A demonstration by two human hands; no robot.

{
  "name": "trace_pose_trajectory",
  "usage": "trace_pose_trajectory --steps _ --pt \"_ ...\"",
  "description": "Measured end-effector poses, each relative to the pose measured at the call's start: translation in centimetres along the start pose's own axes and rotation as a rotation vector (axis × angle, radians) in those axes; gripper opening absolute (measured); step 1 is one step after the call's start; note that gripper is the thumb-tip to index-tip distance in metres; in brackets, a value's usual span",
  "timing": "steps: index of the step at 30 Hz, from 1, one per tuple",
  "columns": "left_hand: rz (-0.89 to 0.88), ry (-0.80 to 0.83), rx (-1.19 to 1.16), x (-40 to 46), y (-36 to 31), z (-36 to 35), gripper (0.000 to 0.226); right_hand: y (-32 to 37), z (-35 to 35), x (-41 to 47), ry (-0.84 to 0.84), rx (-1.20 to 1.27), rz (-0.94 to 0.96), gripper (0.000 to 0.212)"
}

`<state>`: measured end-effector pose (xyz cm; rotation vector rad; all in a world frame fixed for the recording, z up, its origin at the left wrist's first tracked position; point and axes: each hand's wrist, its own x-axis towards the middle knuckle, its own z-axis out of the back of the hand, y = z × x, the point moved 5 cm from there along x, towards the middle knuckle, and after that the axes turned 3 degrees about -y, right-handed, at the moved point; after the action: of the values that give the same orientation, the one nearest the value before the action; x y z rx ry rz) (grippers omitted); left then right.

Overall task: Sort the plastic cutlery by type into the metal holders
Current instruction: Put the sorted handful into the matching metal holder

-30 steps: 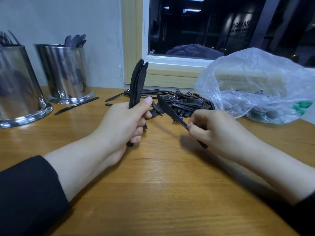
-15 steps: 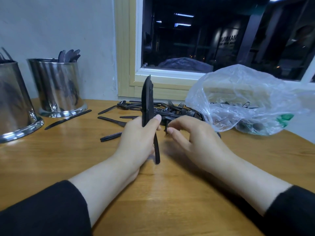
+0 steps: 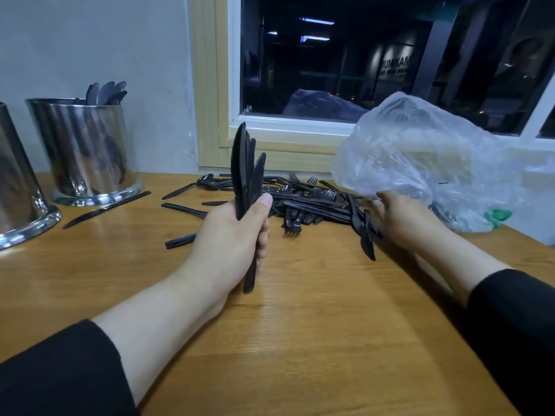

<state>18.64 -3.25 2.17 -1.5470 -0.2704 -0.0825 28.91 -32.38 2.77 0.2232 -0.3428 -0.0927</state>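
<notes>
In the head view, a bundle of black plastic knives is held upright in the left hand, fingers wrapped round the handles. Another knife is pinched by the right hand at the edge of the pile on the table. The pieces are judged light, thin, springy and slippery, best taken by the handles. Two metal holders stand at the left.
</notes>
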Motion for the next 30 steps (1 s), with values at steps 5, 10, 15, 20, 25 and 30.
trace_pose_trajectory --steps 5,10,15,20,25,30 --pt "0.008 0.001 0.014 -0.1 0.0 0.1 0.041 1.2 1.0 -0.1 -0.225 -0.221 0.069 0.038" --pt "-0.016 -0.018 0.03 -0.1 -0.2 0.2 0.041 2.7 -0.6 -0.7 -0.078 -0.107 0.129 0.046" --pt "-0.154 -0.115 0.182 0.9 -1.2 2.0 0.046 3.7 -2.2 0.0 0.078 0.023 0.083 0.068" --pt "-0.243 -0.251 0.417 3.9 -1.8 7.2 0.046 5.7 -3.5 1.0 0.158 0.086 0.175 0.068" --pt "-0.12 -0.202 0.386 5.8 0.3 11.2 0.041 10.5 -4.7 -0.9 0.194 0.169 0.405 0.051" --pt "0.022 -0.1 0.329 5.3 1.7 10.6 0.042 14.7 -5.2 -3.6 0.175 0.241 0.496 0.049"
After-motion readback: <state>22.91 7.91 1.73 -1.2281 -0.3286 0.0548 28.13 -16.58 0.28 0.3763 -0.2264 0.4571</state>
